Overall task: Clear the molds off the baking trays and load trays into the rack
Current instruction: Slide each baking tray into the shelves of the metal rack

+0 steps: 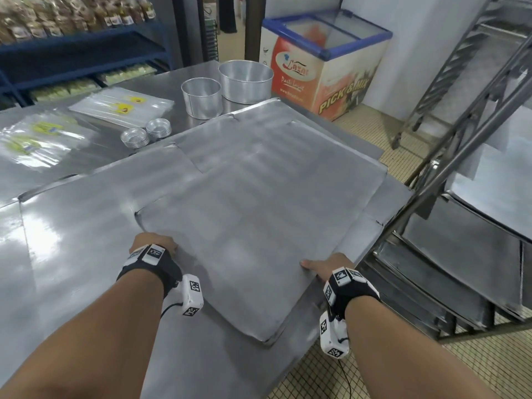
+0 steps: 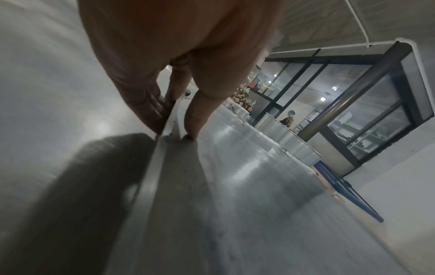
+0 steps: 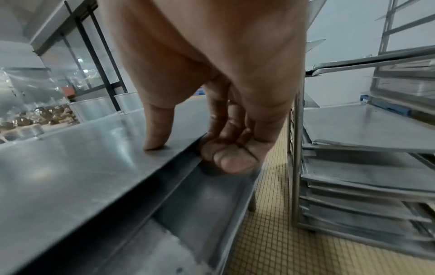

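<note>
Steel top tray (image 1: 244,226), cleared of molds (image 1: 203,96), lies on the counter (image 1: 72,240) tray stack, both hands' (image 1: 154,244) (image 1: 319,267) grip pinching its near edge; rack (image 1: 460,226) partly loaded, several trays remain.

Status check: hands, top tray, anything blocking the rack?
Left hand and right hand grip top baking tray by its side edges. Tray bare of molds. Rack beside table, path looks open.
</note>
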The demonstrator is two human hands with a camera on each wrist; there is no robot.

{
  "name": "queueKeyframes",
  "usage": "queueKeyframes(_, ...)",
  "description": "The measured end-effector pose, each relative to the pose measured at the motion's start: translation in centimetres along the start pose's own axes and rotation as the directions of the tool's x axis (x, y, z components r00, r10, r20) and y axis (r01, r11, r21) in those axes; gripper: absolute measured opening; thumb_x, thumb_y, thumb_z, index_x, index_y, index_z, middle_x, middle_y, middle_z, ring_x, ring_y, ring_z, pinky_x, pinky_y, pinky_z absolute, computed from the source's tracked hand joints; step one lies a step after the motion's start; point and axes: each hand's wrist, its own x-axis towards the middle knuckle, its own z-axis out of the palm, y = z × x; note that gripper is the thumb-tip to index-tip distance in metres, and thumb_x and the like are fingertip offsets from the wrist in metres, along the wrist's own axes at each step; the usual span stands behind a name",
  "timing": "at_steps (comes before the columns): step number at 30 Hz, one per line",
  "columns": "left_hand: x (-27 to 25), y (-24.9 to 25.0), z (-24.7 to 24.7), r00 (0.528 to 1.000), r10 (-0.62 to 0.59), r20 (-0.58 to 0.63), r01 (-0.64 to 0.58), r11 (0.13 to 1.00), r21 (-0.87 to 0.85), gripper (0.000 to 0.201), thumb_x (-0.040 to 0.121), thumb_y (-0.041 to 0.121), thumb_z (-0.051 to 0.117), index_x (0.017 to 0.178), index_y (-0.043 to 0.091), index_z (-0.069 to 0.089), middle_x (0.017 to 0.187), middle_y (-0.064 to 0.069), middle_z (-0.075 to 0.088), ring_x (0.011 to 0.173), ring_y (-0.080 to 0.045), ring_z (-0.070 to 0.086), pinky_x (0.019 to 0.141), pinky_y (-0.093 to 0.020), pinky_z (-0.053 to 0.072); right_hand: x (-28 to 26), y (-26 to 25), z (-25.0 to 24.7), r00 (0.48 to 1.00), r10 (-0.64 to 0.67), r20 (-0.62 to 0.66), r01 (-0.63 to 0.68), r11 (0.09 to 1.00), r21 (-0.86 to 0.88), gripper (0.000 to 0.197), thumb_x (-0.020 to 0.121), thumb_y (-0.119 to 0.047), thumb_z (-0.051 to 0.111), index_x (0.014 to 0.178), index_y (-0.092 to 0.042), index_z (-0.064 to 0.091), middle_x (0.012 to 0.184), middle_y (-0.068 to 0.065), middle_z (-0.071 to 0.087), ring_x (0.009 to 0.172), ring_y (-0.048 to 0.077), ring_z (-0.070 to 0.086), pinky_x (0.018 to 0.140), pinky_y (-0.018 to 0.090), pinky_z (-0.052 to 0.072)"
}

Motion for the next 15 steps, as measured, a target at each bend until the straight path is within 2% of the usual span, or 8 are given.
queueKeyframes(2, 0.5, -0.2, 0.0, 0.999, -0.036, 0.026, 0.035, 0.999, 0.022, 0.028, 0.084, 0.011, 0.07, 0.106, -0.007, 0.069, 0.115, -0.025, 0.069, 0.106, -0.038, 0.067, 0.091, -0.043, 0.055, 0.0, 0.0, 0.2, 0.999, -0.004, -0.034, 0.003, 0.999, -0.033, 0.09, 0.062, -0.064, 0.081, 0.123, -0.002, 0.057, 0.126, 0.014, 0.063, 0.116, 0.032, 0.06, 0.089, 0.031, 0.049)
queueKeyframes(4, 2.0, -1.0, 0.8, 0.998, -0.065, -0.004, 0.066, 0.998, 0.023, 0.016, 0.077, 0.012, 0.07, 0.082, -0.002, 0.066, 0.102, -0.024, 0.072, 0.095, -0.038, 0.07, 0.089, -0.045, 0.058, 0.1, 0.0, 0.2, 0.997, -0.013, -0.078, 0.01, 0.999, -0.035, 0.094, 0.059, -0.064, 0.082, 0.125, -0.002, 0.054, 0.127, 0.015, 0.061, 0.117, 0.033, 0.059, 0.087, 0.031, 0.049)
queueKeyframes(5, 1.6, -1.0, 0.8, 0.997, -0.074, -0.011, 0.074, 0.997, 0.03, 0.015, 0.076, 0.013, 0.069, 0.078, 0.0, 0.062, 0.097, -0.023, 0.072, 0.092, -0.038, 0.069, 0.087, -0.043, 0.058, 0.4, -0.1, 0.2, 0.995, 0.0, -0.097, 0.0, 1.0, -0.007, 0.098, 0.058, -0.061, 0.085, 0.128, -0.002, 0.05, 0.128, 0.016, 0.06, 0.117, 0.034, 0.059, 0.088, 0.032, 0.049)
queueKeyframes(8, -0.7, -0.9, 0.9, 0.992, -0.104, 0.076, 0.107, 0.994, -0.028, 0.013, 0.083, 0.008, 0.064, 0.074, 0.001, 0.057, 0.085, -0.019, 0.067, 0.085, -0.036, 0.066, 0.079, -0.038, 0.053, 1.3, 0.1, 0.1, 0.99, 0.121, -0.075, -0.108, 0.982, 0.157, 0.108, 0.051, -0.052, 0.091, 0.132, 0.001, 0.043, 0.123, 0.018, 0.061, 0.108, 0.036, 0.063, 0.088, 0.037, 0.052)
queueKeyframes(10, -0.9, -1.4, 1.2, 0.988, -0.118, 0.095, 0.121, 0.992, -0.032, 0.012, 0.084, 0.009, 0.062, 0.078, 0.0, 0.058, 0.085, -0.018, 0.066, 0.083, -0.035, 0.065, 0.077, -0.037, 0.051, 1.8, 0.5, 0.0, 0.987, 0.158, -0.036, -0.146, 0.964, 0.224, 0.09, 0.055, -0.046, 0.09, 0.121, 0.003, 0.054, 0.112, 0.018, 0.067, 0.095, 0.033, 0.066, 0.082, 0.034, 0.052)
queueKeyframes(12, -1.0, -1.6, 1.1, 0.983, -0.136, 0.12, 0.144, 0.988, -0.053, 0.016, 0.082, 0.014, 0.062, 0.088, 0.0, 0.063, 0.087, -0.018, 0.069, 0.079, -0.034, 0.066, 0.076, -0.037, 0.052, 2.0, 0.7, 0.0, 0.991, 0.136, -0.016, -0.129, 0.964, 0.232, 0.073, 0.062, -0.043, 0.088, 0.112, 0.002, 0.06, 0.106, 0.019, 0.069, 0.091, 0.032, 0.067, 0.077, 0.032, 0.05)
queueKeyframes(13, -0.7, -1.9, 1.1, 0.983, -0.133, 0.124, 0.14, 0.989, -0.045, 0.021, 0.083, 0.017, 0.062, 0.095, 0.0, 0.066, 0.093, -0.019, 0.071, 0.082, -0.035, 0.067, 0.077, -0.037, 0.053, 2.0, 0.6, 0.0, 0.993, 0.121, -0.006, -0.116, 0.964, 0.237, 0.071, 0.063, -0.042, 0.088, 0.111, 0.002, 0.06, 0.104, 0.019, 0.07, 0.089, 0.032, 0.067, 0.075, 0.032, 0.048)
queueKeyframes(15, -0.8, -1.9, 0.8, 0.984, -0.125, 0.127, 0.128, 0.992, -0.02, 0.034, 0.088, 0.02, 0.064, 0.113, -0.003, 0.067, 0.11, -0.02, 0.071, 0.099, -0.037, 0.067, 0.086, -0.039, 0.054, 2.3, 0.7, 0.2, 0.995, 0.101, 0.01, -0.1, 0.963, 0.25, 0.066, 0.067, -0.041, 0.086, 0.11, 0.002, 0.061, 0.104, 0.018, 0.071, 0.087, 0.031, 0.066, 0.074, 0.032, 0.047)
